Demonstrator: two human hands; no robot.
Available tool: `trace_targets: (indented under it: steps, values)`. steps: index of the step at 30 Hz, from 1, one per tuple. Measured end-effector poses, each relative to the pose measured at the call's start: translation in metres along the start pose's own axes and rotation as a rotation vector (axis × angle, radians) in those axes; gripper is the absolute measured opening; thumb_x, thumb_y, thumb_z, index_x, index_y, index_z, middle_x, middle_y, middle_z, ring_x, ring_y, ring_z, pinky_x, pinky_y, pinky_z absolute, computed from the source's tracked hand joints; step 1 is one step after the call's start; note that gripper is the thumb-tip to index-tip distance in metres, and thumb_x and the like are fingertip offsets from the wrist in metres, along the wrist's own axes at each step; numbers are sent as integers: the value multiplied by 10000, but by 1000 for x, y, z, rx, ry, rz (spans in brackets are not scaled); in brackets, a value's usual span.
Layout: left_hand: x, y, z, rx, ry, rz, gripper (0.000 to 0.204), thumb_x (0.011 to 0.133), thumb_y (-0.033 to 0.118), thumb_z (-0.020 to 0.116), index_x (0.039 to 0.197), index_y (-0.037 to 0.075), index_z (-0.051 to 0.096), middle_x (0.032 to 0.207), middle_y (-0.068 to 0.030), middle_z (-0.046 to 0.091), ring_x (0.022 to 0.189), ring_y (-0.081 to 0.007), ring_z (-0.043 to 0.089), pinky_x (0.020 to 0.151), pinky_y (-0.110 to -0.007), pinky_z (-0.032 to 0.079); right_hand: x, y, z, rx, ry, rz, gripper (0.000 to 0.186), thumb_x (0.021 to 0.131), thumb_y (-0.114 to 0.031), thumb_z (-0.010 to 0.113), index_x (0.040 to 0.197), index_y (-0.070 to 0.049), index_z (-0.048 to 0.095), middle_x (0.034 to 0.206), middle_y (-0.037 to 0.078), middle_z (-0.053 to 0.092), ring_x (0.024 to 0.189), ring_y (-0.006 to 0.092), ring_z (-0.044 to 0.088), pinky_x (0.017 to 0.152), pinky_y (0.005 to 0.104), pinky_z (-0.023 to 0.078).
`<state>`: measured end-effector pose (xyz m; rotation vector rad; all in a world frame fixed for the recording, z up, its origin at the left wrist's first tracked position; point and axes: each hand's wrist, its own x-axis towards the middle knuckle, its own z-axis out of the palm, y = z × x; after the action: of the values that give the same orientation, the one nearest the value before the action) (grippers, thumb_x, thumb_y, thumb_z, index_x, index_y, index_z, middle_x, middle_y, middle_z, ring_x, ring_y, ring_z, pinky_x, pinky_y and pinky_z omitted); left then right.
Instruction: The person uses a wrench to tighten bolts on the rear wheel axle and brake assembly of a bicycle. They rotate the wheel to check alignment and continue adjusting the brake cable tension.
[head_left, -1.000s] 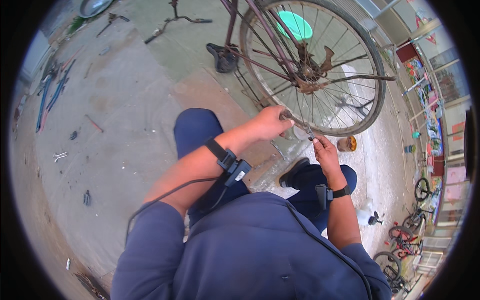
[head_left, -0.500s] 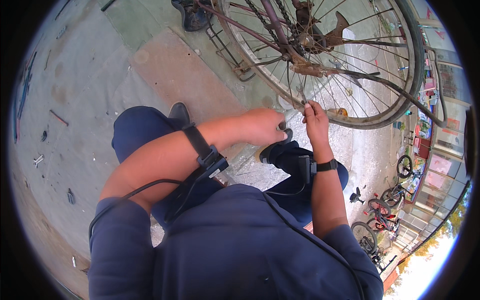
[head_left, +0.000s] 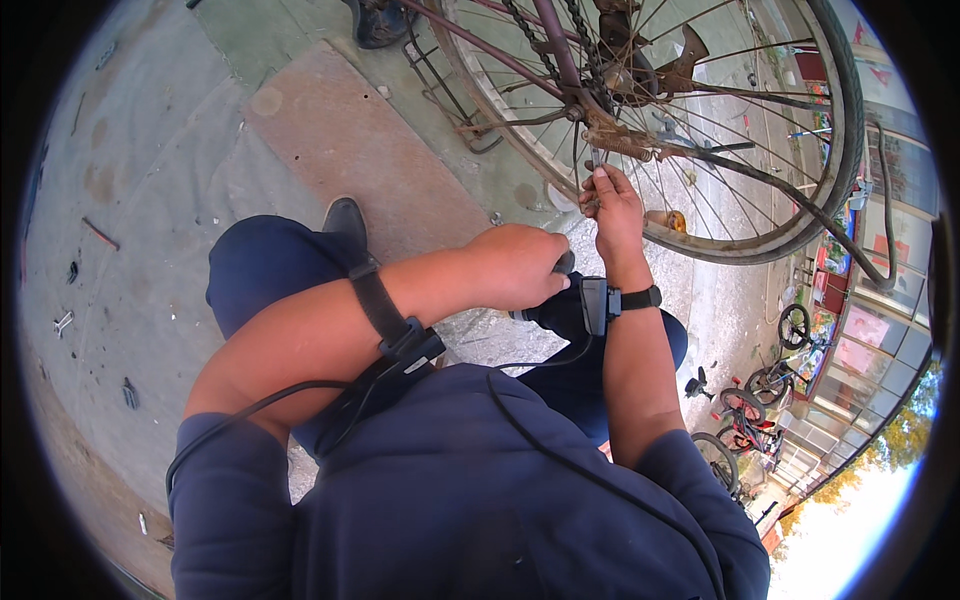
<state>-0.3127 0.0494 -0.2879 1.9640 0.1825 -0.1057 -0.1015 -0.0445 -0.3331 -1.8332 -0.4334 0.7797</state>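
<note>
A rusty bicycle stands upside down ahead of me, its spoked wheel at the upper right and its chain near the hub. My right hand is closed on a slim metal wrench, whose upper end points at the frame end just below the hub. A rusty coil spring lies beside that spot. My left hand hangs closed, lower and to the left, apart from the wheel. Something dark and rounded sticks out of its fingers; its kind is hidden.
A brown board lies on the grey floor ahead of my foot. The dark saddle touches the ground at the top. Several loose bits, including a small metal tool, lie at the left. More bicycles stand at the right.
My right hand has moved up with the wrench, bringing it closer to the hub. My left hand stays closed and has shifted slightly. The view has shifted a little.
</note>
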Motion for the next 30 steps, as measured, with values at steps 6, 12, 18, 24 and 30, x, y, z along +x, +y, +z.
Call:
trace_targets:
  steps: [6,12,18,24,30]
  values:
    - [0,1,-1,9,-2,8,340,875,297,646,1004,-13,592,915,-241,662,894,-432,637,798,-507,494,3,0,4,92,5,49,242,975,-198,593,1149,-30,604,825,22,619,634,92,577,512,209,392]
    - [0,4,-3,27,-31,-16,342,877,297,646,998,-18,590,934,-230,663,912,-426,637,815,-501,497,3,-5,0,177,-33,93,196,968,-190,604,1108,-53,614,737,2,582,569,78,522,473,198,345]
    - [-1,4,-1,67,-19,2,329,881,292,644,992,-14,596,976,-214,661,943,-410,637,832,-494,502,5,-10,-3,187,-51,87,189,970,-196,604,1095,-55,616,712,-24,522,550,51,443,456,184,293]
    - [-3,4,1,114,-21,24,327,870,286,656,1011,-4,601,973,-200,656,943,-394,642,821,-483,514,10,-10,-7,115,-50,-63,204,946,-144,644,1124,-45,626,710,-44,505,554,29,393,473,185,305]
    - [-5,7,1,161,4,48,322,863,270,661,1027,-2,611,958,-186,661,933,-376,655,802,-476,530,4,6,10,-74,75,-303,286,981,-173,608,1216,-14,573,829,-53,525,657,10,389,555,174,308]
